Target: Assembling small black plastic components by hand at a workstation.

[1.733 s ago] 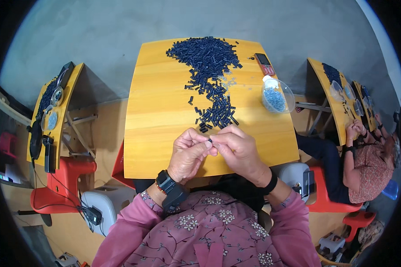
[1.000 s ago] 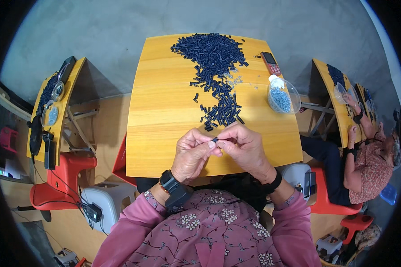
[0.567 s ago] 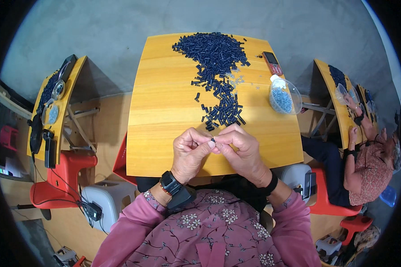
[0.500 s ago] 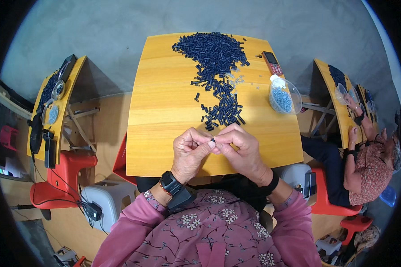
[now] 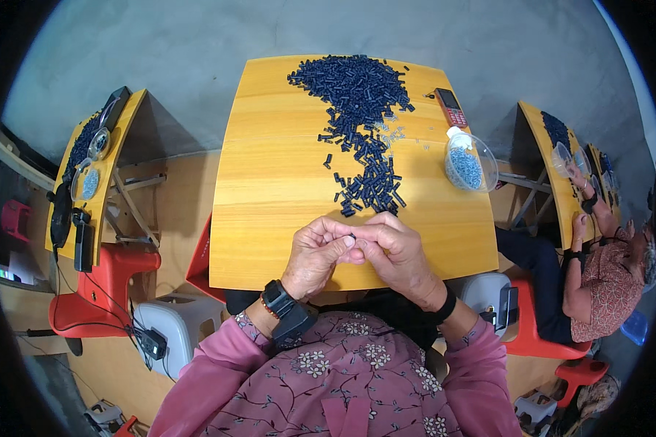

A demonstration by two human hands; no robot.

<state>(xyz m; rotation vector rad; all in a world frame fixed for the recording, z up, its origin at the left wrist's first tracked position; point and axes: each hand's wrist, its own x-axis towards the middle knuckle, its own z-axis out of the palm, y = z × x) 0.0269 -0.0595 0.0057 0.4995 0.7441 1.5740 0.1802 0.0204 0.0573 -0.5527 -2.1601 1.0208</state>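
Note:
My left hand (image 5: 318, 256) and my right hand (image 5: 395, 255) meet over the near edge of the yellow wooden table (image 5: 270, 175). Their thumbs and fingertips pinch together around a small black cylindrical piece (image 5: 353, 236), of which only a dark bit shows. Just beyond my fingers begins a trail of loose small black tubes (image 5: 372, 182). It widens into a large heap of black tubes (image 5: 353, 84) at the far side. Small clear pieces (image 5: 395, 134) lie scattered along the heap's right side.
On the table's right side stands a clear plastic bowl (image 5: 481, 175) with small light-blue pieces in it. A red-and-black keypad phone (image 5: 451, 109) lies beyond it. Another person (image 5: 608, 291) works at a table to the right. Red (image 5: 116, 291) and grey stools (image 5: 171, 328) stand at left.
The black piece is more covered by my fingertips now, and my fingers have shifted slightly around it. The whole view has moved a little. The tubes and bowl stay as they were.

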